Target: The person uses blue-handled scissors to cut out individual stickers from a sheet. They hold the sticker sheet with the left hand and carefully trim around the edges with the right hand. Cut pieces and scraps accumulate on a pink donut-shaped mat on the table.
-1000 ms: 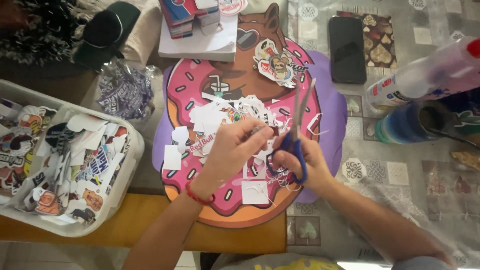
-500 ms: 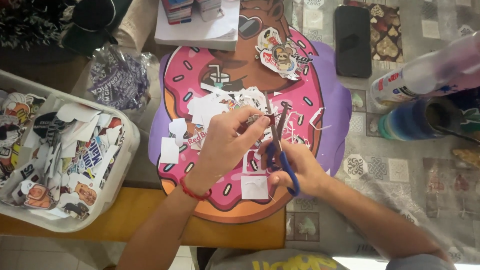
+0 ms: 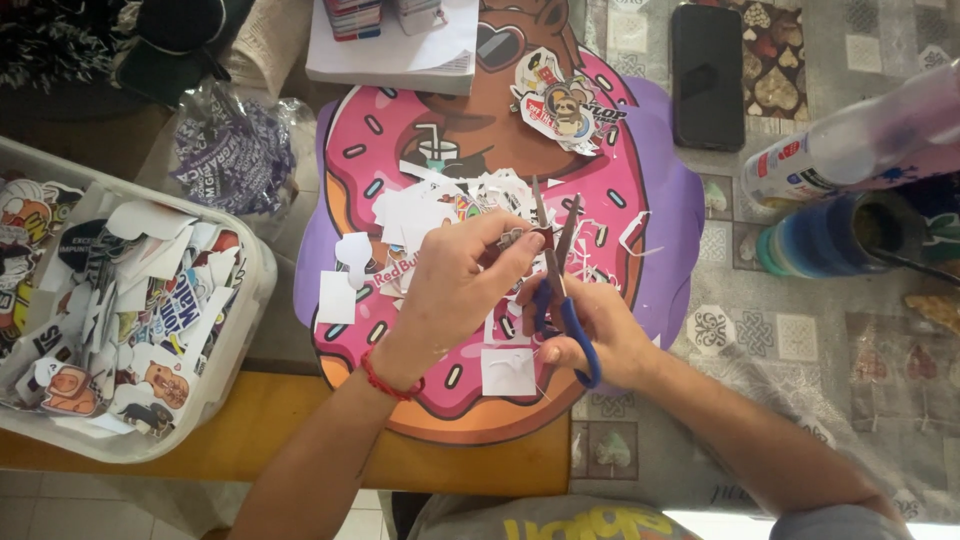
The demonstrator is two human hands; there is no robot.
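My right hand grips blue-handled scissors, blades parted and pointing away from me. My left hand, with a red string bracelet at the wrist, pinches a small red sticker piece between thumb and fingers right at the blades. Both hands hover over a pink doughnut-shaped mat strewn with white paper scraps. A cut-out sticker pile lies at the mat's far right part.
A clear plastic tub of cut stickers stands at left. A black phone, a spray can and a blue cup sit at right. A white paper stack and a crumpled plastic bag lie farther off.
The scissors swung from leaning right to nearly straight, blades now parted. My left hand turned the small piece at the blades. The view shifted slightly.
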